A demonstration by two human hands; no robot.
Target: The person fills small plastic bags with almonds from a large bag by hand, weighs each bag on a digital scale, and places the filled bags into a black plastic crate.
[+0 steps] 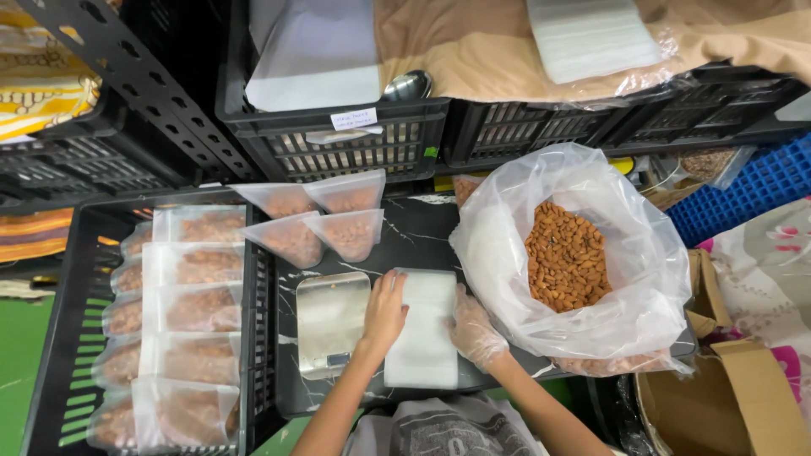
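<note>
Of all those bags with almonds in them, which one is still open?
The big clear bag on the right, its mouth spread wide over loose almonds. The small pouches behind the scale and in the black crate look closed.

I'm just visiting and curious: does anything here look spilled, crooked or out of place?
Nothing looks spilled. The almonds sit inside their big clear bag, and filled pouches lie stacked in the black crate. Only four filled pouches lie loosely above the scale.
</note>
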